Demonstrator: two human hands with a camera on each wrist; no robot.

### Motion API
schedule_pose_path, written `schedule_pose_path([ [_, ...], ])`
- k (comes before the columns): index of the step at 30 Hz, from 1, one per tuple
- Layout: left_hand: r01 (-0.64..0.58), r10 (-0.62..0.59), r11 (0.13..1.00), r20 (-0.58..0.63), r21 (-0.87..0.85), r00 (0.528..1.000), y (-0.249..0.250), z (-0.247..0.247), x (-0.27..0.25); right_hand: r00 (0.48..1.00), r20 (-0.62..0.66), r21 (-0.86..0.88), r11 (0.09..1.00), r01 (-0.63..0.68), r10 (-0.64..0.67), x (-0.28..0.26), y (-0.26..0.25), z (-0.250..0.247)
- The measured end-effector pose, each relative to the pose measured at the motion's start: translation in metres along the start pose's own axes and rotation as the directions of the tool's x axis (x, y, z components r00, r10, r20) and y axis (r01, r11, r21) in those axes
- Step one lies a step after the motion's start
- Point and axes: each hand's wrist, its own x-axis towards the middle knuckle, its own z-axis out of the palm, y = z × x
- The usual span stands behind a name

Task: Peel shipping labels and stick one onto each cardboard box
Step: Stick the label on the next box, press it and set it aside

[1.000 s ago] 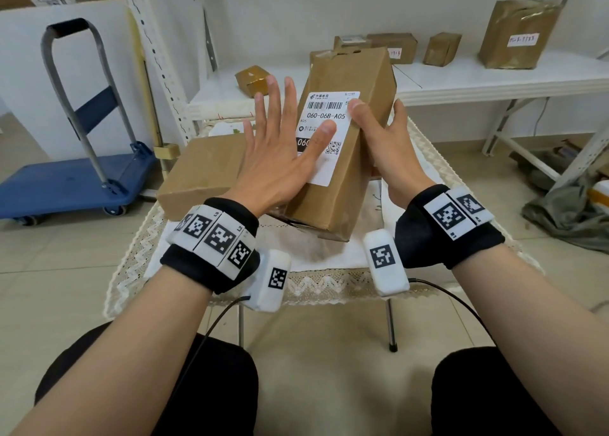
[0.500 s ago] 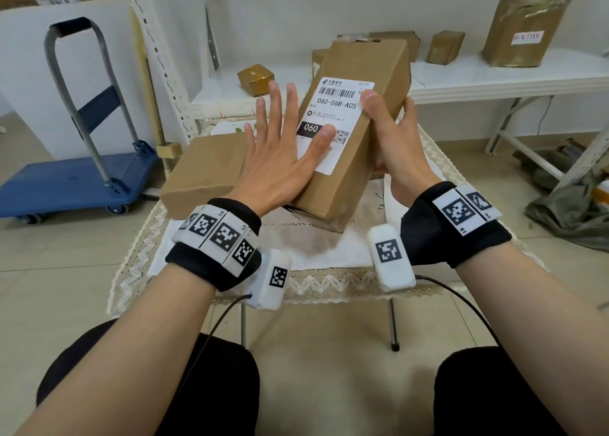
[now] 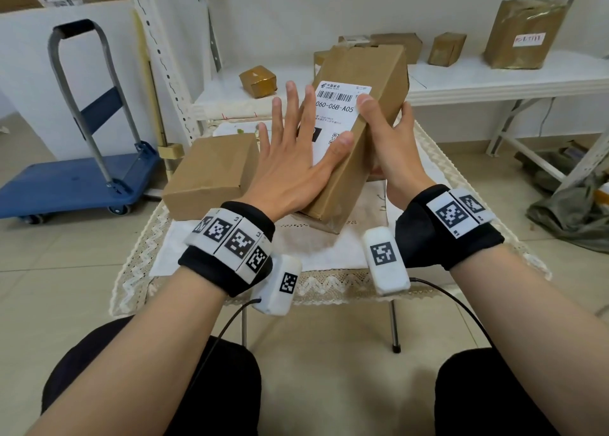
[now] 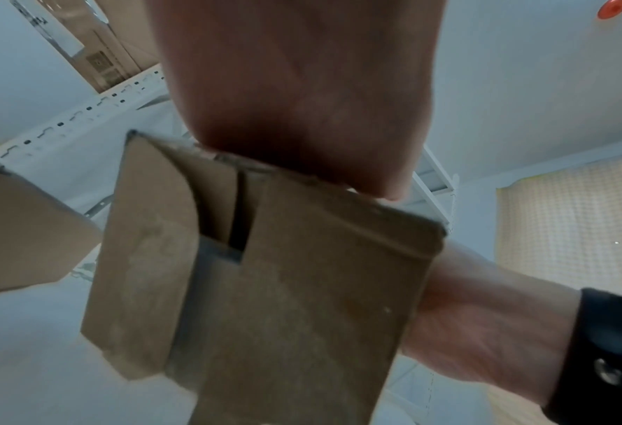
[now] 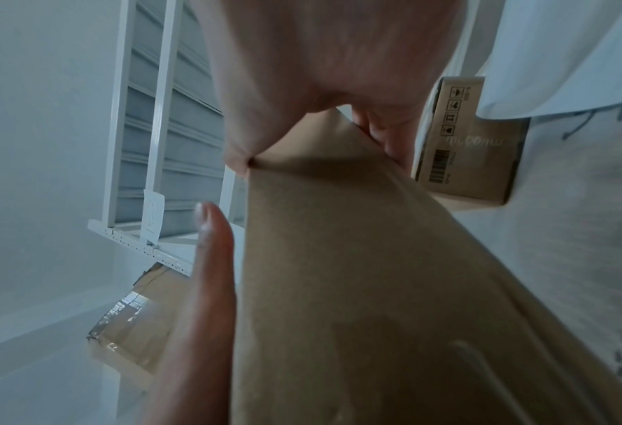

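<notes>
A long cardboard box (image 3: 372,112) is held tilted above the small table, its near end low. A white shipping label (image 3: 341,101) with a barcode and "060-06B-A05" lies on its upper face. My left hand (image 3: 293,152) lies flat on the label with straight, spread fingers. My right hand (image 3: 385,139) grips the box's right side, thumb on the label's right edge. In the left wrist view the box's end flap (image 4: 265,287) fills the middle. In the right wrist view the box's side (image 5: 374,273) runs under my palm. A second, plain cardboard box (image 3: 211,175) rests on the table at the left.
The table (image 3: 329,284) carries a white lace-edged cloth. Behind it a white shelf (image 3: 494,82) holds several taped parcels (image 3: 524,33). A blue hand trolley (image 3: 75,185) stands on the tiled floor at the left. Crumpled grey-green cloth (image 3: 573,211) lies at the right.
My left hand has slid up the label, its fingers now reaching the printed code. The box has lifted a little and my right thumb has shifted slightly along the label's edge.
</notes>
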Motion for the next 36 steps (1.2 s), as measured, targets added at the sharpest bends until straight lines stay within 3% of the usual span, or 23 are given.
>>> schedule_pose_path([
  [5, 0.058, -0.058, 0.998, -0.001, -0.013, 0.998, -0.011, -0.009, 0.004, 1.0, -0.019, -0.01, 1.0, -0.006, 0.005, 0.004, -0.006, -0.006],
  [8, 0.164, -0.161, 0.984, 0.049, -0.064, 0.986, -0.019, -0.02, 0.005, 1.0, 0.004, 0.026, 1.0, 0.006, -0.006, 0.003, -0.009, -0.013],
  [12, 0.318, -0.27, 0.897, 0.188, -0.307, 0.944, -0.003, -0.044, -0.006, 1.0, 0.012, 0.059, 0.998, -0.017, 0.016, 0.004, -0.008, -0.018],
  [14, 0.372, -0.281, 0.784, 0.25, -0.498, 0.927, 0.0, -0.05, -0.009, 1.0, 0.017, 0.074, 0.997, -0.011, 0.01, 0.005, -0.006, -0.019],
  [17, 0.412, -0.279, 0.693, 0.307, -0.591, 0.91, -0.004, -0.05, -0.006, 0.998, 0.056, 0.088, 0.996, 0.009, -0.014, 0.007, -0.003, -0.021],
  [23, 0.461, -0.215, 0.609, 0.425, -0.646, 0.88, -0.007, -0.051, -0.008, 0.985, 0.173, 0.093, 0.995, -0.028, 0.012, 0.008, -0.007, -0.018],
  [27, 0.468, -0.221, 0.535, 0.418, -0.703, 0.881, -0.007, -0.051, -0.008, 0.977, 0.21, 0.043, 0.999, 0.028, -0.036, 0.008, -0.007, -0.018],
  [30, 0.467, -0.246, 0.52, 0.398, -0.715, 0.884, -0.008, -0.051, -0.007, 0.977, 0.193, -0.1, 0.989, 0.109, -0.089, 0.005, -0.01, -0.013],
  [33, 0.471, -0.276, 0.522, 0.382, -0.711, 0.882, -0.011, -0.047, -0.005, 0.968, 0.157, -0.341, 0.909, 0.24, -0.196, 0.001, -0.018, -0.008],
  [36, 0.463, -0.297, 0.537, 0.355, -0.706, 0.886, -0.01, -0.046, -0.004, 0.874, 0.237, -0.538, 0.692, 0.482, -0.425, -0.015, -0.024, -0.006],
])
